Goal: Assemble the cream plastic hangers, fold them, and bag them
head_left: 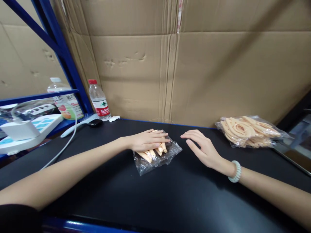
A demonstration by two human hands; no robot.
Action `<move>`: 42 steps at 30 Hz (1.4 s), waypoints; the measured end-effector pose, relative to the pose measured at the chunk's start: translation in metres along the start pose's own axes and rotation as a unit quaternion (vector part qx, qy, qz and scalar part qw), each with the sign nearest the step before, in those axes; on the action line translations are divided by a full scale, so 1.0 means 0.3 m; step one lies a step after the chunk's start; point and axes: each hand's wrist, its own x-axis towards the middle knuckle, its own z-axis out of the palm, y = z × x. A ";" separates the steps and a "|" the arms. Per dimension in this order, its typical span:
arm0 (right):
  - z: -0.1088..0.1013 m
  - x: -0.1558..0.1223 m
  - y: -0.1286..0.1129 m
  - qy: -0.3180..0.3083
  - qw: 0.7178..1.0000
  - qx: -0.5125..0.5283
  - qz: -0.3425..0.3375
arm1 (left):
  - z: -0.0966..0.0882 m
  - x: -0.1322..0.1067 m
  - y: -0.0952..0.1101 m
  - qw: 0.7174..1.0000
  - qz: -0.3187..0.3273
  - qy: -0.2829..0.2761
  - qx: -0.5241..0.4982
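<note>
My left hand (148, 140) lies flat, fingers stretched out, on top of a clear plastic bag (173, 149). Inside that bag are several pale cream, strip-like pieces (145, 156), partly covered by the hand; their kind I cannot make out. To the right of the bag, my right hand (202, 147) hovers over the black table with its fingers extended and nothing in them. A coiled pale band (235, 171) circles the right wrist. Farther right lies a second clear bag with flat, curled cream pieces (250, 131), apart from both hands.
A red-capped water bottle (99, 101) and a brush (79, 124) stand or lie at the back left. A power strip with a white charger (20, 130) and cable sits left, beside a blue metal frame (64, 58). Cardboard (136, 64) walls the back.
</note>
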 end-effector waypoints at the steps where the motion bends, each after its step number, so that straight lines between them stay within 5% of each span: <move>1: -0.005 -0.010 0.004 -0.003 1.000 -0.002 0.002 | 0.009 -0.004 -0.002 1.000 -0.006 0.013 0.004; 6: -0.033 -0.069 0.032 -0.005 0.999 -0.004 0.035 | 0.055 -0.024 -0.016 0.988 -0.119 0.088 0.049; 10: -0.057 -0.112 0.049 -0.007 0.998 0.004 0.067 | 0.059 -0.053 -0.041 0.934 -0.315 0.142 0.095; 13: -0.076 -0.130 0.055 -0.003 0.997 0.005 0.081 | 0.016 -0.106 -0.070 0.899 -0.393 0.164 0.106; 15: -0.085 -0.136 0.059 -0.001 0.996 0.006 0.086 | -0.025 -0.159 -0.085 0.895 -0.397 0.171 0.115; 19: -0.083 -0.137 0.063 -0.006 0.996 0.013 0.084 | -0.070 -0.271 -0.086 0.948 -0.277 0.118 0.103; 23: -0.072 -0.133 0.057 -0.028 0.996 0.021 0.087 | -0.035 -0.337 -0.070 0.981 -0.159 0.064 0.087; 27: -0.064 -0.129 0.061 -0.035 0.994 0.027 0.098 | 0.011 -0.347 -0.059 0.987 -0.123 0.053 0.094; 34: -0.054 -0.129 0.090 -0.043 0.991 0.043 0.119 | 0.036 -0.307 -0.062 0.954 -0.266 0.092 0.099; 42: -0.050 -0.109 0.078 -0.047 0.992 0.049 0.107 | 0.025 -0.239 -0.219 0.906 -0.376 0.133 0.139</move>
